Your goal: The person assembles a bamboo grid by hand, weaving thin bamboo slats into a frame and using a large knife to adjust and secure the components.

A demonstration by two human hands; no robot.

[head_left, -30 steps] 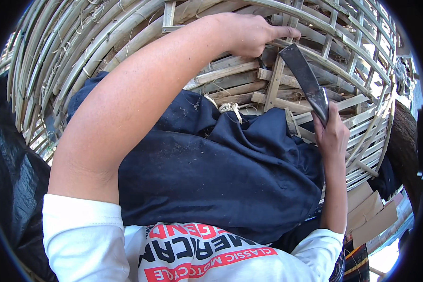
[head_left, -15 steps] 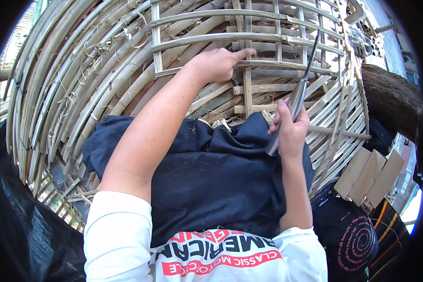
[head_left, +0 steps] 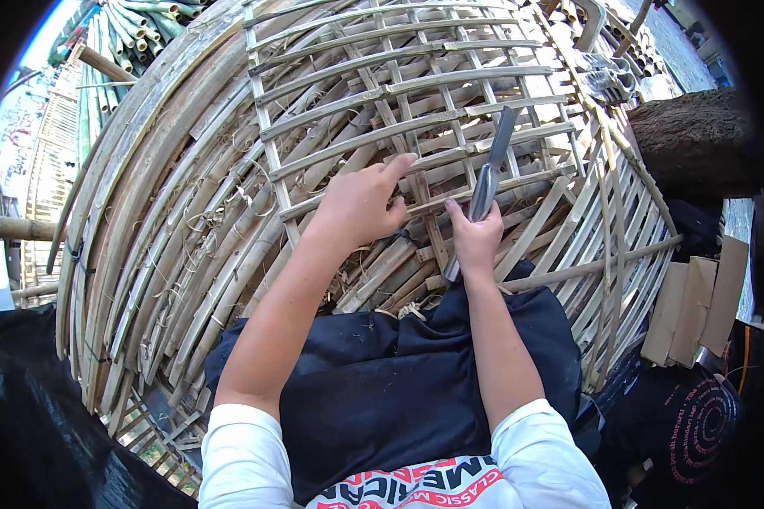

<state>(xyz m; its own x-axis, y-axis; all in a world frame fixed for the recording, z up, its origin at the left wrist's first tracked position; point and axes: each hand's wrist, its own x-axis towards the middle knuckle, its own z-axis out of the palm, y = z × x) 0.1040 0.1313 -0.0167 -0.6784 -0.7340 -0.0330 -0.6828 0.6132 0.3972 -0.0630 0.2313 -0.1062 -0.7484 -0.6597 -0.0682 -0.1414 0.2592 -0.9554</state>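
My left hand (head_left: 367,202) is at the near edge of a bamboo lattice (head_left: 396,88), its index finger stretched out over the strips and the thumb apart. The curled fingers are partly hidden, and nothing shows in its grasp. Closed around the tubular metal handle of a long knife (head_left: 501,140), my right hand (head_left: 477,240) sits just right of it. The grey blade points up and away, lying across the lattice strips in view. Dark cloth (head_left: 382,386) covers my lap below both hands.
Under the lattice and to the left lie many curved bamboo slats (head_left: 170,170). A slatted bamboo frame (head_left: 603,254) spreads at the right, near a thick log (head_left: 692,140) and a cardboard piece (head_left: 696,310). Green bamboo poles (head_left: 132,30) stand at the far left.
The view has shifted, showing more of the lattice. My right hand has moved in toward my left with the knife, whose broad blade face now shows. My left index finger stays stretched out.
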